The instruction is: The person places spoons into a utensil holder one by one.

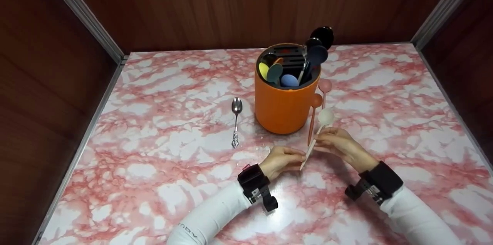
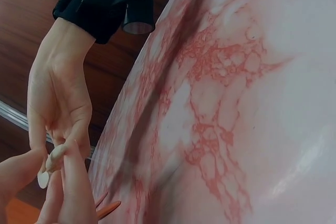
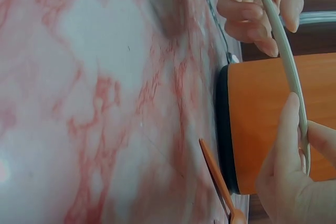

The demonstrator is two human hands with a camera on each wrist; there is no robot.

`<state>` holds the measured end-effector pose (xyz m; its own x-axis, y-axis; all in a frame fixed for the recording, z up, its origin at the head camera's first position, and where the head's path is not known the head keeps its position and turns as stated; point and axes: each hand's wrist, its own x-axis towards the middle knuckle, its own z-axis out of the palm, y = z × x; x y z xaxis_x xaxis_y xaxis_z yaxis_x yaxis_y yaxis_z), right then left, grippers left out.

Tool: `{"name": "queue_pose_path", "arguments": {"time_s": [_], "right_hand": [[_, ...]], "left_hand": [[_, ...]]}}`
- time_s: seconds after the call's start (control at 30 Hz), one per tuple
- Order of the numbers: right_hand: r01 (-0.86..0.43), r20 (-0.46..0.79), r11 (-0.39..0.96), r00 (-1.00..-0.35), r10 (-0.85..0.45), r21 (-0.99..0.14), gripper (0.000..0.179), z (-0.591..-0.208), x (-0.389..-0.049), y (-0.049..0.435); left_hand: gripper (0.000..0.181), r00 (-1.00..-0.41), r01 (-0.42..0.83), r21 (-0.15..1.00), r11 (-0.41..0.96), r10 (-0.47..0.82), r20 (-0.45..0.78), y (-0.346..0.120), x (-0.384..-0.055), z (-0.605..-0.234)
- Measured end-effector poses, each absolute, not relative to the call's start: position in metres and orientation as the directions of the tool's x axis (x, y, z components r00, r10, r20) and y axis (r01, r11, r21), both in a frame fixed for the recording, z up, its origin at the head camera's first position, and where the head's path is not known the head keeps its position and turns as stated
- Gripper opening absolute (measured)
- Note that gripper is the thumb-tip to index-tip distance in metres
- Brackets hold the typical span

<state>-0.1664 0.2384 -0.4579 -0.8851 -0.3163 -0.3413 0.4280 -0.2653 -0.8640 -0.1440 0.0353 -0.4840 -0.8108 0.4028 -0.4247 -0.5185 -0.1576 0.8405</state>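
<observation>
A cream round-bowled spoon is held aslant above the table, bowl pointing away. My right hand pinches its handle below the bowl; in the right wrist view the thumb and fingers lie on both sides of the handle. Toward the handle's tail end, my left hand has its thumb and fingers around it. In the left wrist view, the fingers partly cover the handle end. Just beyond the hands, an orange spoon and a pink spoon lie beside the orange utensil holder.
The holder has slots and several spoons in it, among them a yellow spoon, a blue spoon and dark ones leaning out right. Left of it lies a silver spoon. Brown panels wall the marbled table.
</observation>
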Motion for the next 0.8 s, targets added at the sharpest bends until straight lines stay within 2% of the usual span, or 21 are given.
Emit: {"name": "queue_pose_path", "arguments": {"time_s": [0.13, 0.43, 0.67, 0.8], "right_hand": [[0.443, -0.361, -0.254, -0.879, -0.31, -0.86, 0.017, -0.458, -0.167, 0.236], [0.438, -0.368, -0.233, -0.884, -0.29, -0.868, 0.005, -0.452, -0.16, 0.239], [0.385, -0.311, -0.196, -0.893, -0.325, -0.902, 0.009, -0.446, -0.156, 0.24], [0.375, -0.294, -0.223, -0.899, -0.323, -0.9, 0.008, -0.44, -0.154, 0.24]], "left_hand": [[0.024, -0.809, -0.515, 0.847, -0.132, 0.4, -0.43, 0.036, -0.144, -0.484], [0.023, -0.805, -0.507, 0.86, -0.059, 0.388, -0.448, 0.038, -0.143, -0.478], [0.023, -0.791, -0.508, 0.861, 0.001, 0.396, -0.467, 0.039, -0.144, -0.468], [0.023, -0.787, -0.5, 0.866, 0.027, 0.402, -0.467, 0.039, -0.144, -0.461]]}}
